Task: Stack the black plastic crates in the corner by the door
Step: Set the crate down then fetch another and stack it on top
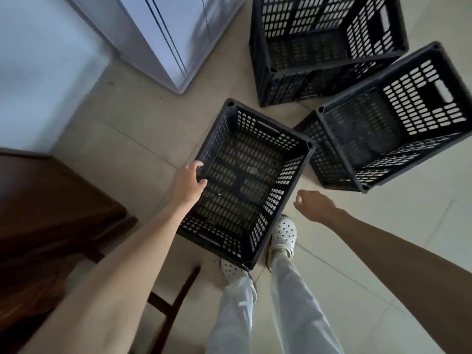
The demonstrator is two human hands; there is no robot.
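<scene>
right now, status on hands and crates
Left hand gripping near crate by its rim. Right hand free, open. Two more crates on floor ahead, unstacked.

Left arm bare, extends from lower left of frame up toward centre. Left hand [187,183] at centre-left, fingers [195,166] curled over crate rim [204,172], thumb pressing inner side. Right arm bare, enters from lower right, angled up-left. Right hand [313,204] right of centre, free, fingers loosely curled, holding nothing. Legs in pale trousers, low centre. White perforated clogs on both feet.
</scene>
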